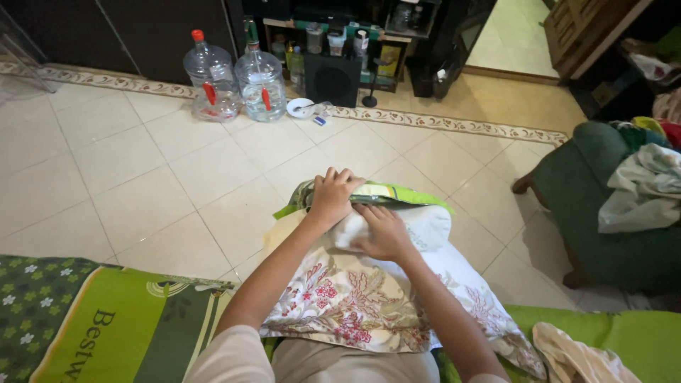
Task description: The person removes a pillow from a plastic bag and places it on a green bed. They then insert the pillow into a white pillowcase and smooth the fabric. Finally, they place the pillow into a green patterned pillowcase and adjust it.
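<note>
A green patterned bedsheet (106, 326) covers the bed edge nearest the viewer. On the person's lap lies a white pillow (369, 298) with red and pink flowers. The left hand (332, 195) grips the green pillowcase (386, 193) bunched at the pillow's far end, fingers curled over its edge. The right hand (383, 232) lies flat, fingers spread, pressing the pillow's white end just beside the left hand. Beyond, on the tiled floor (142, 170), stand two large water bottles (237, 81) (both clear, red-capped). A green armchair (603, 206) heaped with clothes sits right.
</note>
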